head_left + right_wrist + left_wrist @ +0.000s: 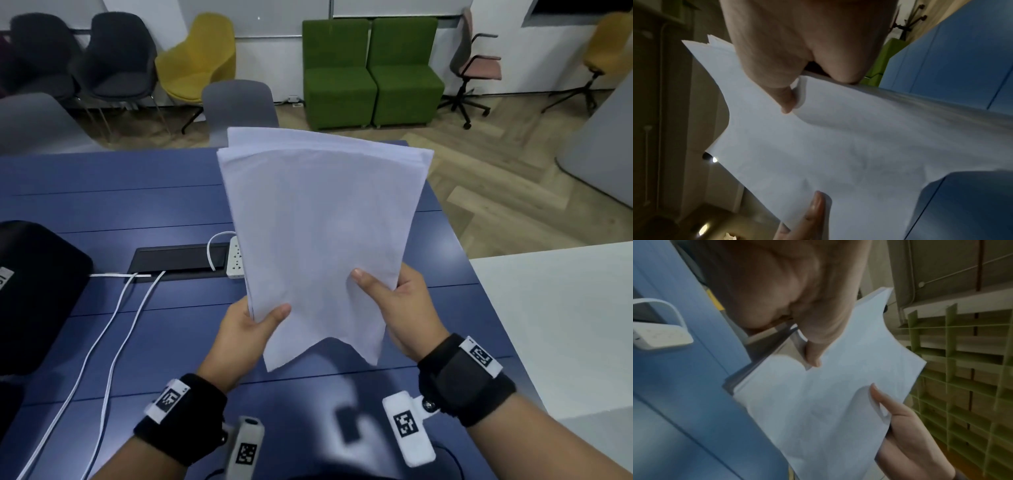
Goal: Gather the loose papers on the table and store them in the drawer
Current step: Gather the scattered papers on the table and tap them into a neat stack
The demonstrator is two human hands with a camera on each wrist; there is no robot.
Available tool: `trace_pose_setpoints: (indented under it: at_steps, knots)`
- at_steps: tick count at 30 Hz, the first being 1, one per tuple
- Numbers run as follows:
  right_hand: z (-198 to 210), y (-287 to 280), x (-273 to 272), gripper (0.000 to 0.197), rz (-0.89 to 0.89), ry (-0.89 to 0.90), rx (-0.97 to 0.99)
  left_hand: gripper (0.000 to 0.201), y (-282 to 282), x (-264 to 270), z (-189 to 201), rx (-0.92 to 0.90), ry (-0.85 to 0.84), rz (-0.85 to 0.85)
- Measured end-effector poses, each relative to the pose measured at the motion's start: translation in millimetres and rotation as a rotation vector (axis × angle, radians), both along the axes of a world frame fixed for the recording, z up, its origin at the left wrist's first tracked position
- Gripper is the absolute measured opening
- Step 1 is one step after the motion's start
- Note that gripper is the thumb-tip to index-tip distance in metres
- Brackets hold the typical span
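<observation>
Stack of white paper sheets [318, 219] held tilted above the blue slatted tabletop [113, 192]. Left hand [245, 329] pinches its lower left corner; right hand [397, 308] pinches the lower right edge, thumbs on top.

The papers [318, 233] are plain white sheets in a loose stack, edges uneven at the far end, lifted clear above the blue desk [137, 205], tilted away, lower edge sagging in the middle.
</observation>
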State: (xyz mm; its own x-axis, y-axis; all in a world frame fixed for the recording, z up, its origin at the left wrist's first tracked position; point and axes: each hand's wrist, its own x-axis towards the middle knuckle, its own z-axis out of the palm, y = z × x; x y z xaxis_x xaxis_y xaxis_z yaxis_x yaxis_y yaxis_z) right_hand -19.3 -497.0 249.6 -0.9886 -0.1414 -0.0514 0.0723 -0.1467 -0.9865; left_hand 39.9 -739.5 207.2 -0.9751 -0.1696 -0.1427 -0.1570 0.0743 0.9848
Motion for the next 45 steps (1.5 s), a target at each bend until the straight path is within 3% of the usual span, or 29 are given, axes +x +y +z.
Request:
trace_pose_setpoints:
  at_steps: [5, 10, 15, 19, 22, 27, 32, 34, 36, 38, 40, 42, 45]
  knots:
    - [-17.1, -3.2, -0.5, 0.022, 0.096, 0.045, 0.204, 0.023, -0.6, -4.6, -27.4, 0.013, -0.032, 0.076]
    - [-68.5, -10.8, 7.3, 0.012, -0.039, -0.001, 0.372, 0.019, 11.7, -3.8, -32.8, 0.021, -0.089, 0.166]
    - [-92.4, -16.9, 9.7, 0.017, -0.093, -0.045, 0.336, 0.017, 18.4, -7.9, -25.4, 0.061, -0.037, 0.22]
    - [-109.0, -11.7, 10.8, 0.005, -0.033, -0.1, 0.428, 0.033, 8.3, -11.8, -27.4, 0.061, 0.011, 0.239]
    - [-117.5, -1.5, 14.8, 0.028, 0.02, -0.118, 0.452, 0.062, 2.8, -10.6, -27.6, 0.099, 0.066, 0.252]
    - [-116.2, 2.2, 13.8, 0.034, 0.06, -0.108, 0.438, 0.068, 6.8, -19.0, -15.2, 0.177, 0.141, 0.296]
    - [-114.2, -0.6, 11.8, 0.041, 0.066, -0.089, 0.452, 0.043, 15.3, -35.1, -3.5, 0.177, 0.107, 0.359]
    - [-114.7, -1.7, 13.0, 0.037, 0.043, -0.099, 0.43, 0.056, 13.9, -35.9, 2.2, 0.074, 0.146, 0.368]
    - [-114.4, -2.3, 12.5, 0.033, 0.026, -0.098, 0.403, 0.077, 9.4, -33.5, 13.1, -0.141, 0.299, 0.348]
    - [-112.8, -2.2, 10.6, 0.033, 0.03, -0.091, 0.394, 0.087, 8.4, -28.0, 22.4, -0.689, 0.474, 0.141]
    - [-110.6, -1.7, 8.8, 0.028, 0.051, -0.089, 0.359, 0.089, 17.8, -23.3, 22.0, -1.2, 0.492, -0.155]
    - [-106.4, -1.4, 7.1, 0.026, 0.07, -0.102, 0.307, 0.094, 27.7, -18.7, 15.2, -1.297, 0.382, -0.262]
    - [-104.2, -2.0, 5.6, 0.025, 0.069, -0.117, 0.302, 0.1, 38.7, -18.0, 9.4, -1.337, 0.367, -0.244]
